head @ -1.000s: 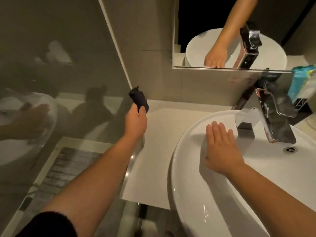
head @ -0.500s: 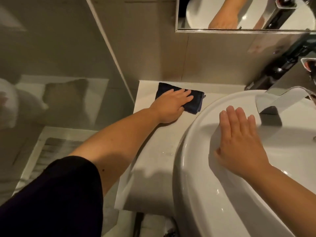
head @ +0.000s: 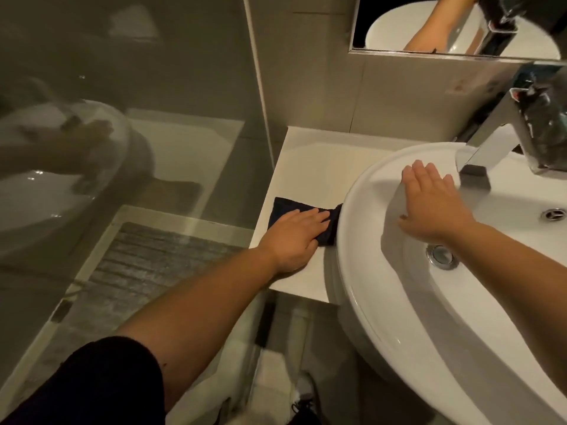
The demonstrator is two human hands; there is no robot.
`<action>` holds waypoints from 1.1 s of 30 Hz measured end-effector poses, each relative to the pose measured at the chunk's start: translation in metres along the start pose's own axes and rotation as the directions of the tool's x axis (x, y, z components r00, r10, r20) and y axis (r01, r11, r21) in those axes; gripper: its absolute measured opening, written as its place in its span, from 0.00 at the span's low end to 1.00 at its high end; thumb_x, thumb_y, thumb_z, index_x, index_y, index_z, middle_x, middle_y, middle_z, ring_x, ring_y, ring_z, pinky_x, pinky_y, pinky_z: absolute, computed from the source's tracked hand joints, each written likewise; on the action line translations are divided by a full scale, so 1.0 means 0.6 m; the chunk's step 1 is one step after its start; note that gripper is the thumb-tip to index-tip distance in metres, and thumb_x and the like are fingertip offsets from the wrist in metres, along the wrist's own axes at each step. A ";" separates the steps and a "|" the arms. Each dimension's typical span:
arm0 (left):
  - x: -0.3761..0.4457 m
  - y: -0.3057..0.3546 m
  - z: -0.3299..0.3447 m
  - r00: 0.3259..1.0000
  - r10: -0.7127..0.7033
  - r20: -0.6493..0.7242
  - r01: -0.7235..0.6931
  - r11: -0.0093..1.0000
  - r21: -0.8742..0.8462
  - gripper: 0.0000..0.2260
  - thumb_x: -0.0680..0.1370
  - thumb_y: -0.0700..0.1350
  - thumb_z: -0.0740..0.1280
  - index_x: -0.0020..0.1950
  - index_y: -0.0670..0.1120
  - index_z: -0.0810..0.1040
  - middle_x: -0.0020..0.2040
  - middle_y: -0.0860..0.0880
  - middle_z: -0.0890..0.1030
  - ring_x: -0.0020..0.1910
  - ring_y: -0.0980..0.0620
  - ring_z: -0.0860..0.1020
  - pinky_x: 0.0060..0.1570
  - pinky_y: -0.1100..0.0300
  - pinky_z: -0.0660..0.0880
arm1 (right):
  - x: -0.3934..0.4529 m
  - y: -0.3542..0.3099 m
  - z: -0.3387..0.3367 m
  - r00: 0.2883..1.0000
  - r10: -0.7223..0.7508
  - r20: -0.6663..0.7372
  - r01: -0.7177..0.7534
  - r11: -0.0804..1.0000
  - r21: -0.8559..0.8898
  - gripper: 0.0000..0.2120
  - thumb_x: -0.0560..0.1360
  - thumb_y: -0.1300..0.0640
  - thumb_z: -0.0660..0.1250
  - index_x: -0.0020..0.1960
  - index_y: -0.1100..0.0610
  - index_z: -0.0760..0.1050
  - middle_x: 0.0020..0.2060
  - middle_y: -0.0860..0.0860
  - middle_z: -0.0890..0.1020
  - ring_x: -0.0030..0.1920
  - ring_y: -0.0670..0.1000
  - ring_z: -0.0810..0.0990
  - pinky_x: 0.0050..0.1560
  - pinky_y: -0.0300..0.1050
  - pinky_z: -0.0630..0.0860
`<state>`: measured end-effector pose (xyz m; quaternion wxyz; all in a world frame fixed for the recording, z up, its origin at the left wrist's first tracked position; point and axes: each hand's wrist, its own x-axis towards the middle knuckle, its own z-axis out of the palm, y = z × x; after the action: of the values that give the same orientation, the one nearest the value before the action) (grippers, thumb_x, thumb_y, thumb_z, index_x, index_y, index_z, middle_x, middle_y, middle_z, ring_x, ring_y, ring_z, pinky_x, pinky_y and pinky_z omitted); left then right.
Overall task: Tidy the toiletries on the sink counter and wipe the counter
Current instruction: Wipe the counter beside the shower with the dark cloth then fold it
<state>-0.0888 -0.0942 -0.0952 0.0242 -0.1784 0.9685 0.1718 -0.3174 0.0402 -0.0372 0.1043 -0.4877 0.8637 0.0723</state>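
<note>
Currently the dark cloth [head: 283,211] lies flat on the white counter [head: 322,167], toward its front edge, its right end touching the outer wall of the basin [head: 362,234]. Left hand [head: 294,237] rests palm-down on the cloth, fingers [head: 313,216] extended, held close together and pointing toward the basin, covering the cloth's middle; the cloth's back-left corner and right end show past the hand. Nothing is pinched. Right hand [head: 435,207] lies flat on the basin's inner slope near its back-left rim, fingers [head: 425,173] straight and slightly parted, holding nothing. Chrome faucet [head: 503,139] stands at the basin's back edge, just right of the right fingertips. Drain [head: 441,256] sits in the bowl, nearer the viewer than the right hand. Glass panel [head: 129,148] borders the counter's left edge. Mirror [head: 445,26] hangs on the wall above the counter's back edge.
</note>
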 end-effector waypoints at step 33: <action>-0.376 0.547 -0.091 0.970 -0.007 -0.242 -0.008 0.998 -0.063 0.28 0.78 0.47 0.60 0.77 0.48 0.57 0.77 0.48 0.63 0.74 0.49 0.63 0.74 0.54 0.59 | -0.613 -0.003 -0.117 0.979 -0.006 0.205 -0.204 -0.135 0.970 0.07 0.77 0.59 0.65 0.53 0.60 0.78 0.49 0.60 0.83 0.50 0.58 0.82 0.47 0.50 0.81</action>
<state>0.0071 0.2511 0.0867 -0.0999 -0.1983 0.9583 0.1796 -0.1388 0.3274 0.1230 0.4887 -0.1704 0.6487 -0.5580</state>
